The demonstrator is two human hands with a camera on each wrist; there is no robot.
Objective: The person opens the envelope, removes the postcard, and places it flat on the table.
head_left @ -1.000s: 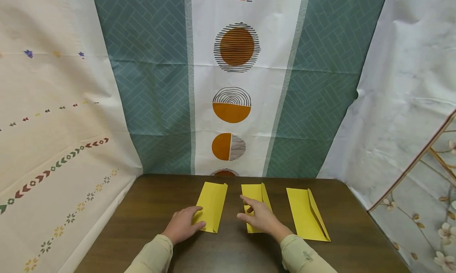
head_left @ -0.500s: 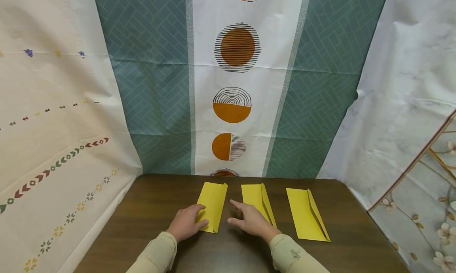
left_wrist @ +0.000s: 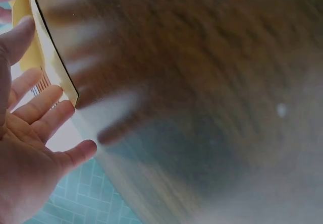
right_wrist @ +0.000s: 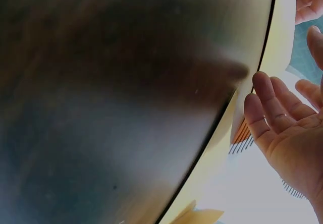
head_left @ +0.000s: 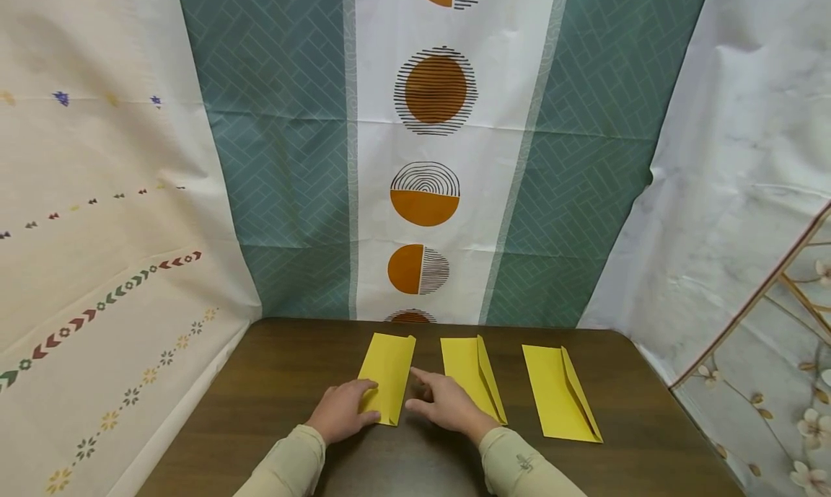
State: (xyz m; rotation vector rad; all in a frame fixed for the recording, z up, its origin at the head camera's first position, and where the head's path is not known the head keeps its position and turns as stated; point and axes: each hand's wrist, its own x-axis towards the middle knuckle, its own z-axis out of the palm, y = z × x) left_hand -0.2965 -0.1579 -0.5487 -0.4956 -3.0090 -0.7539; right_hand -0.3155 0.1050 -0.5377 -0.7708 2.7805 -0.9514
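Observation:
Three yellow envelopes lie flat on a dark wooden table. My left hand (head_left: 344, 410) is at the left envelope (head_left: 392, 371), thumb and fingertips over its near left part. My right hand (head_left: 446, 403) is between that envelope and the middle envelope (head_left: 469, 367), overlapping the near left part of the middle one in the head view. Its fingers are loosely extended toward the left envelope's right edge and grip nothing. The right envelope (head_left: 552, 392) lies apart from both hands. In the left wrist view, the left hand's fingers (left_wrist: 48, 115) are spread beside the envelope.
The brown table (head_left: 273, 381) ends at a patterned cloth backdrop (head_left: 286, 194) of green and white panels. A cream cloth (head_left: 130, 266) hangs at the left and a marbled, flowered cloth (head_left: 733, 230) at the right.
My right hand has moved left from over the middle envelope to the gap beside the left envelope. The left hand has shifted slightly right. The envelopes lie as before.

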